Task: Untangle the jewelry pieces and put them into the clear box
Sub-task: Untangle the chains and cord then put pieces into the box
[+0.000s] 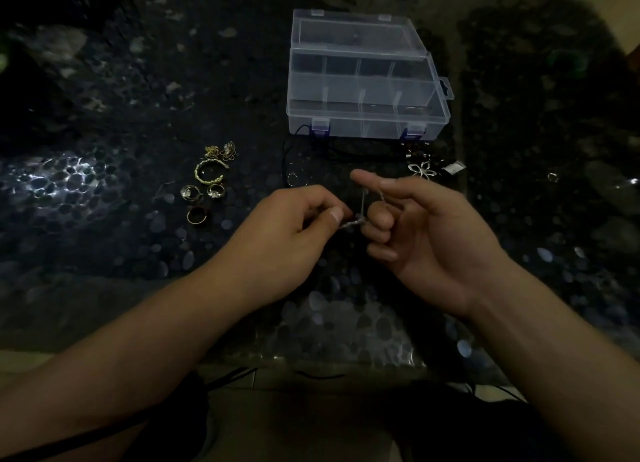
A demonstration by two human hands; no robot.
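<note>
While the clear box sat open on the table beyond, a thin silver chain was pinched by left hand and looped over curled fingers of right hand.

Quick count of what's in front of me: one clear box with its lid open, and I can make out eight compartments in it, two rows of four. Off to the side I've got three rings sitting close together, one gold bangle, and one little clump of gold chain that I can't really split into pieces from here. One flower pendant near the box. One thin silver chain strung between my two hands, left and right.
</note>
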